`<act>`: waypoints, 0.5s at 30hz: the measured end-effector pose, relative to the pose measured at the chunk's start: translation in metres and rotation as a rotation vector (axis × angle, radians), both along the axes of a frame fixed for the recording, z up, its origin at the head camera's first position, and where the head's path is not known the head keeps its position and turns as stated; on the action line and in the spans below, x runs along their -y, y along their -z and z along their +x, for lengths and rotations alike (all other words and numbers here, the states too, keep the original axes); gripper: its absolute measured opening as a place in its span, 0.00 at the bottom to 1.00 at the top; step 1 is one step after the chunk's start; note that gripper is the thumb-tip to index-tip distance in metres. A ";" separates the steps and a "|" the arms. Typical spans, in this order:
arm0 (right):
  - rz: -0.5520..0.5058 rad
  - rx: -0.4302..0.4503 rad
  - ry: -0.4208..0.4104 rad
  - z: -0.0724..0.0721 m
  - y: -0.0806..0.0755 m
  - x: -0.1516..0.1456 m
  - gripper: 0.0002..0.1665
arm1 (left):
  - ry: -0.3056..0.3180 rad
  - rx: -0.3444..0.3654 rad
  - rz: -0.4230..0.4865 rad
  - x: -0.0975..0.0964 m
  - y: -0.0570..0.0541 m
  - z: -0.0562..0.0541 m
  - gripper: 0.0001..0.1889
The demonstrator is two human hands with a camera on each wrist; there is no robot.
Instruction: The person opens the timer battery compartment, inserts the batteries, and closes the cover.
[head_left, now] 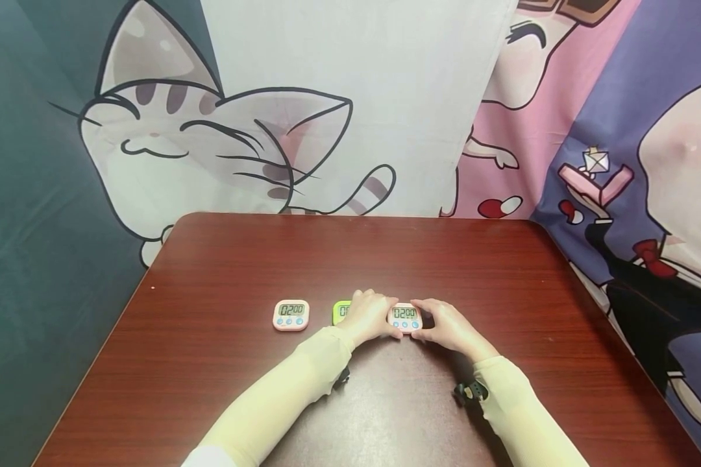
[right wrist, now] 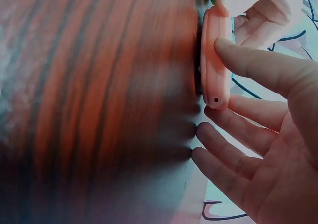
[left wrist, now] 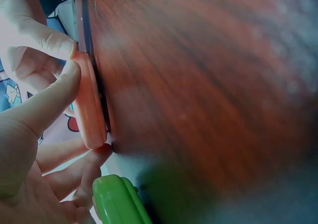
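A pink digital kitchen timer (head_left: 405, 314), its display reading 02:00 above a row of blue buttons, lies face up between both hands. My left hand (head_left: 371, 316) grips its left end with thumb and fingers. My right hand (head_left: 451, 329) holds the opposite end, thumb on the near side. In the left wrist view the timer's pink edge (left wrist: 90, 105) shows low over the table, both thumbs touching it. A green timer (head_left: 339, 312) sits just left, partly hidden behind the left hand. Farther left lies another pink timer (head_left: 291, 316), also showing 02:00, touched by neither hand.
The timers are in a row on a dark red wood-grain table (head_left: 222, 259). Cartoon-printed cloth (head_left: 420, 117) hangs behind the table's far edge and along its sides. Dark wrist straps (head_left: 470, 392) show at the sleeves.
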State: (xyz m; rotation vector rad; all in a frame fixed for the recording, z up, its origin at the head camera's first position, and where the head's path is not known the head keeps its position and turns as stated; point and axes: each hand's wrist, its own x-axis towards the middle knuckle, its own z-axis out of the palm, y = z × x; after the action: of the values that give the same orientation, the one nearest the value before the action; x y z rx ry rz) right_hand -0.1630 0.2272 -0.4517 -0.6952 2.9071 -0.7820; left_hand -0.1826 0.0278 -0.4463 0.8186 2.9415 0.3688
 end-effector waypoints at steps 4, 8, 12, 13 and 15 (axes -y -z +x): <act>0.013 -0.009 -0.004 0.001 0.001 0.000 0.38 | 0.001 0.009 0.012 0.001 0.000 0.000 0.43; 0.012 -0.015 0.002 0.002 0.002 0.000 0.38 | -0.007 0.022 0.024 0.003 -0.002 0.001 0.44; 0.000 -0.027 0.007 0.003 0.004 0.000 0.40 | -0.017 0.029 0.031 0.004 -0.003 0.001 0.44; -0.003 -0.033 0.006 0.003 0.004 0.000 0.40 | -0.020 0.030 0.031 0.004 -0.002 0.001 0.44; -0.009 -0.048 0.003 0.003 0.005 0.000 0.41 | -0.023 0.035 0.035 0.004 -0.002 0.001 0.45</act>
State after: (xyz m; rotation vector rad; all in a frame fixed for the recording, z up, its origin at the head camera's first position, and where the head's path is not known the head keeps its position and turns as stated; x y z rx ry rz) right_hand -0.1603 0.2276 -0.4568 -0.7212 2.9498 -0.7907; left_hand -0.1812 0.0239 -0.4442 0.7744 2.9221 0.4327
